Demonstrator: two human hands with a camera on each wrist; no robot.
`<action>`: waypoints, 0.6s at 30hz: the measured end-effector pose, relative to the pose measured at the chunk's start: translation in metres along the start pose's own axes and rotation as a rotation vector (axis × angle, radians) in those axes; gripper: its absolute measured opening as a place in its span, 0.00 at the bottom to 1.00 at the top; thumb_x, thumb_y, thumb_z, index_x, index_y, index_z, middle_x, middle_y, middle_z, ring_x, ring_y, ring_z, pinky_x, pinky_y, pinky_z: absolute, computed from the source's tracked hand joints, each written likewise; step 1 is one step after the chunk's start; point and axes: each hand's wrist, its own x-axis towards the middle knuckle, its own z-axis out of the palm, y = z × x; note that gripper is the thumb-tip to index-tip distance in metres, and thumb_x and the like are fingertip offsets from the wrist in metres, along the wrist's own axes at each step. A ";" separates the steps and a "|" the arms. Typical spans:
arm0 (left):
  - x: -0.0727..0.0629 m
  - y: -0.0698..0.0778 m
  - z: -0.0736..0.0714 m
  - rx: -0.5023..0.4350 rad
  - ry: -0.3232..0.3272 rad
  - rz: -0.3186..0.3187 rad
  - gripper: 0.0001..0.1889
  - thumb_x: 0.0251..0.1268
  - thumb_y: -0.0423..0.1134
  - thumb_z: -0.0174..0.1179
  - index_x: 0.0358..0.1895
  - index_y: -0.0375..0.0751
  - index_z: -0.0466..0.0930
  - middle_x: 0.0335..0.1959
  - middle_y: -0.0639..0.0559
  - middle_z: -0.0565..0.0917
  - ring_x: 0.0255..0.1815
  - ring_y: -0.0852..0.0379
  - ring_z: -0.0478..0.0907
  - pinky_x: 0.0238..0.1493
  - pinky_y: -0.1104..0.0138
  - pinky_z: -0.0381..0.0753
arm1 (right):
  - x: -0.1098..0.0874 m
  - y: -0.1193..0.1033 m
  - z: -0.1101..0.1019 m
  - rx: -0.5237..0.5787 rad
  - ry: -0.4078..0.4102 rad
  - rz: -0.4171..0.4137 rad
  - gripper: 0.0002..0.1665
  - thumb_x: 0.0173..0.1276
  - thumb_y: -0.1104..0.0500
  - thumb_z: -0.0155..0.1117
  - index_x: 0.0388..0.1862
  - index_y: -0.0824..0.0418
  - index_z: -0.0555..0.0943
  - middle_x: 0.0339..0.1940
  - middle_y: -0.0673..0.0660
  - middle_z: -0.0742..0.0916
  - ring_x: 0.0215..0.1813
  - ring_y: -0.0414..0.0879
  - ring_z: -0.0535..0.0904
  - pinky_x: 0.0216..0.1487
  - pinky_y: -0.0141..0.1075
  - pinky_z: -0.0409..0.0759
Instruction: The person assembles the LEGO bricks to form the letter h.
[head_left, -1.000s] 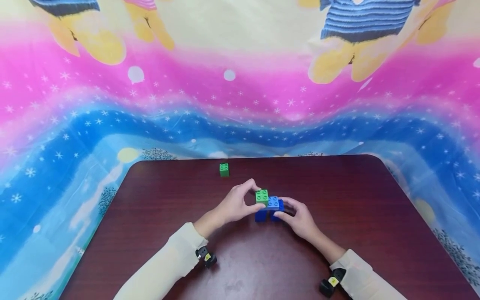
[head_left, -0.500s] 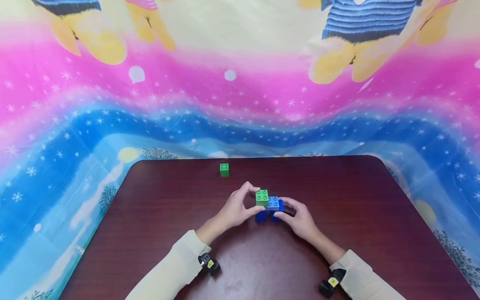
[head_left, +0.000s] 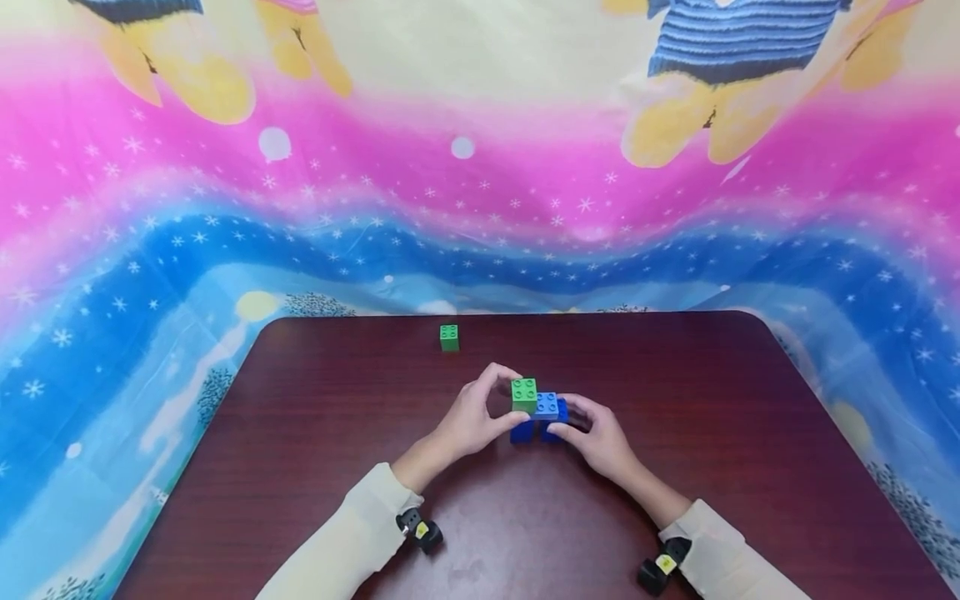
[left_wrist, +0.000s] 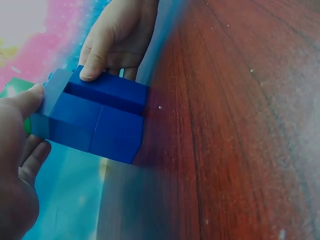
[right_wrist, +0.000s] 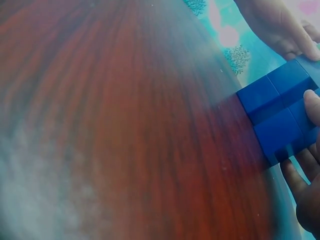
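Note:
A small toy-brick build stands on the table between both hands. It has two dark blue columns (left_wrist: 97,125) side by side, with a narrow gap between them. Across their tops lies a lighter blue brick (head_left: 547,405). On its left end sits a green brick (head_left: 523,395), which my left hand (head_left: 468,415) pinches low, between thumb and fingers, near the seam with the lighter blue brick. My right hand (head_left: 600,433) grips the right-hand dark blue column (right_wrist: 280,135), thumb in front and fingers behind. Its far side is hidden by those fingers.
Another green brick (head_left: 448,337) stands alone near the back edge of the dark wooden table (head_left: 360,367). A printed cloth (head_left: 480,208) hangs behind the table and around its sides. Each wrist carries a small black camera.
My left forearm and wrist have shifted slightly right and lower, while the fingers stay at the green brick. The right hand and the bricks look unchanged.

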 end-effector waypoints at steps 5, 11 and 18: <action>-0.001 -0.002 0.001 0.002 0.007 -0.020 0.26 0.63 0.39 0.73 0.60 0.46 0.71 0.53 0.52 0.84 0.51 0.57 0.83 0.53 0.63 0.84 | 0.000 0.001 0.000 -0.002 0.000 0.001 0.24 0.66 0.66 0.72 0.61 0.69 0.80 0.52 0.63 0.88 0.53 0.52 0.86 0.56 0.45 0.83; -0.001 -0.003 0.001 -0.003 0.010 -0.052 0.25 0.63 0.40 0.73 0.60 0.45 0.72 0.51 0.52 0.85 0.52 0.57 0.84 0.54 0.63 0.84 | 0.001 0.001 0.000 -0.003 0.002 0.002 0.25 0.66 0.65 0.73 0.61 0.69 0.80 0.52 0.63 0.88 0.53 0.53 0.86 0.56 0.48 0.83; -0.005 -0.003 0.002 0.029 -0.004 -0.054 0.26 0.66 0.40 0.71 0.64 0.43 0.74 0.53 0.51 0.84 0.49 0.58 0.83 0.52 0.62 0.84 | 0.000 0.003 0.001 -0.008 0.001 0.008 0.25 0.66 0.65 0.72 0.61 0.68 0.80 0.52 0.63 0.88 0.53 0.54 0.85 0.57 0.48 0.82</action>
